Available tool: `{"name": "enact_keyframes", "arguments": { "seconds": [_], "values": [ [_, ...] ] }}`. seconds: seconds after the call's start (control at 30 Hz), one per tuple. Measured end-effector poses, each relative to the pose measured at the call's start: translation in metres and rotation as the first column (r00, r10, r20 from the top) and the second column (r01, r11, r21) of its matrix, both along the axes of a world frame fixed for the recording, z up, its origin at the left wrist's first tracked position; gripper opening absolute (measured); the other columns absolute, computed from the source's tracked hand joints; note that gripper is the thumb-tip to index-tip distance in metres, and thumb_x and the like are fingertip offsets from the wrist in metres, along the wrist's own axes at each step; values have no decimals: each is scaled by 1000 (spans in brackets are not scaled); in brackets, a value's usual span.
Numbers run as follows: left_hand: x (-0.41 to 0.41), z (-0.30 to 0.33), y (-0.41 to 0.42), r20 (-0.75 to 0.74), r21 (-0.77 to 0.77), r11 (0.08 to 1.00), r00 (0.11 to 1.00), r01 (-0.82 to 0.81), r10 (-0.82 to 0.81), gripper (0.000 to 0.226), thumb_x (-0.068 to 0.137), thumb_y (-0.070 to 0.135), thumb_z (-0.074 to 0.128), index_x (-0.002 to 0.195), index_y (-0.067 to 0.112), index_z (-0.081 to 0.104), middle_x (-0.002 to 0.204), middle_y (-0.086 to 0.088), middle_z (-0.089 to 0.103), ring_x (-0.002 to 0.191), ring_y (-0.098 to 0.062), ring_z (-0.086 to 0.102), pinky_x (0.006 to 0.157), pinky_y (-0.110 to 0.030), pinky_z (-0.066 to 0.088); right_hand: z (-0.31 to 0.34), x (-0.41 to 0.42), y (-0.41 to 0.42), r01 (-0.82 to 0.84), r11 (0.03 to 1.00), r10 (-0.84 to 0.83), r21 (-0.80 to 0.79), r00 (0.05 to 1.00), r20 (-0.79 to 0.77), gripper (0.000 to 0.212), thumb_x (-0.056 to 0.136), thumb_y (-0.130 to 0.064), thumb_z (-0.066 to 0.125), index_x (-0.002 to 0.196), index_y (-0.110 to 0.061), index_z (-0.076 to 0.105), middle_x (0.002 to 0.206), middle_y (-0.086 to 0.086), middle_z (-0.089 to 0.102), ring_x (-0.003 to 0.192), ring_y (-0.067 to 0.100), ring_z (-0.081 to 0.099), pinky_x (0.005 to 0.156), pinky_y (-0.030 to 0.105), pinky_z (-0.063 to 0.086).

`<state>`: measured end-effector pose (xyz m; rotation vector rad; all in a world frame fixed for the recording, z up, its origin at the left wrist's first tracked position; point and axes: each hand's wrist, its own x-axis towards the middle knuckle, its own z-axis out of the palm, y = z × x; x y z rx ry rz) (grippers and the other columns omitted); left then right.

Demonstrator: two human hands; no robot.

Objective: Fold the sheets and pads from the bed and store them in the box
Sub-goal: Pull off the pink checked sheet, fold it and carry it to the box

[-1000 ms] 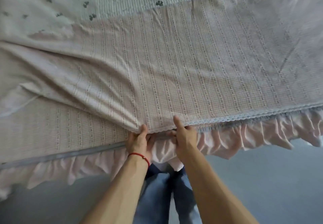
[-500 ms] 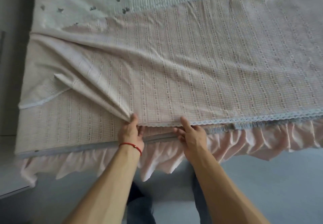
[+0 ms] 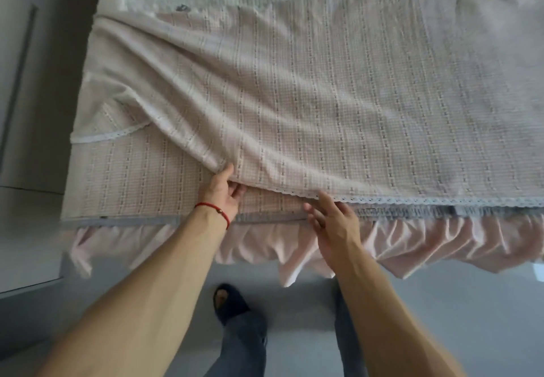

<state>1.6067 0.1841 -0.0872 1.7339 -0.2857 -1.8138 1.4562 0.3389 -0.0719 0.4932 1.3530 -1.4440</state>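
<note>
At the near edge of the bed, my right hand has let go of the lace hem, fingers loose; my left hand still pinches the pink sheet (grip partly hidden, I think). The sheet spreads toward twelve o'clock, folding unfinished.

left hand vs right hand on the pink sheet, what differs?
The left hand pinches the folded pink checked sheet with thumb on top; the right hand has straight, spread fingers at the white lace trim. The left wears a red string bracelet; the right wrist is bare. Both sit at the bed's near edge.
</note>
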Motion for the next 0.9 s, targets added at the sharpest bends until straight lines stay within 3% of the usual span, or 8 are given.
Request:
{"name": "enact_keyframes", "arguments": {
  "seconds": [0.1,0.23,0.33,0.4,0.47,0.6,0.77,0.9],
  "values": [
    [23,-8,26,22,-16,1000,1000,1,-1,10,96,24,68,102,16,69,89,2,75,82,-12,69,63,-25,56,4,23,-14,-105,994,106,-11,993,43,42,92,-21,77,119,5,59,85,17,74,65,20,73,54,23,57],
    [41,-12,32,39,19,993,992,118,-119,20,94,12,70,113,10,68,104,-9,75,85,-19,72,63,-27,60,-1,53,-26,-168,983,169,81,986,-3,34,93,-23,76,108,6,64,66,7,72,60,18,72,56,24,58],
    [45,-4,-3,-21,2,993,993,115,-114,24,95,16,67,118,8,65,117,-13,70,101,-22,67,82,-36,59,-4,66,-41,-153,987,154,49,988,-21,27,94,-23,75,106,-1,65,83,8,75,67,17,73,63,26,59],
    [51,3,-33,-74,5,1000,997,30,-30,18,99,24,62,111,11,63,114,-9,67,103,-22,63,96,-40,51,-4,73,-56,-116,993,116,16,993,23,30,93,-23,76,112,-4,63,101,13,77,72,20,74,65,27,60],
    [62,7,-60,-112,-20,997,991,-80,77,17,100,27,62,109,12,62,116,-8,67,104,-22,64,100,-43,49,-3,83,-72,-77,997,79,-23,994,72,35,93,-20,76,117,0,60,100,14,77,68,19,74,59,24,58],
    [84,11,-72,-90,-96,981,983,-170,161,11,101,24,61,105,15,65,104,-4,71,96,-17,67,93,-39,53,-5,99,-93,-65,998,65,18,998,23,30,92,-21,77,108,0,62,70,8,66,58,15,67,53,23,54],
    [134,-9,-35,57,-66,996,996,-64,68,26,100,21,63,123,11,64,112,-11,73,106,-26,69,75,-36,59,-14,140,-105,-289,936,320,199,936,-147,50,80,-50,84,107,-10,69,109,17,72,101,29,69,76,31,52],
    [144,-11,-60,106,11,990,984,144,-144,30,94,19,68,122,6,67,118,-18,72,99,-24,71,68,-32,61,-18,156,-127,-329,918,362,222,923,-129,54,80,-54,83,107,-10,66,105,2,71,100,20,66,87,34,50]
  ]
}}
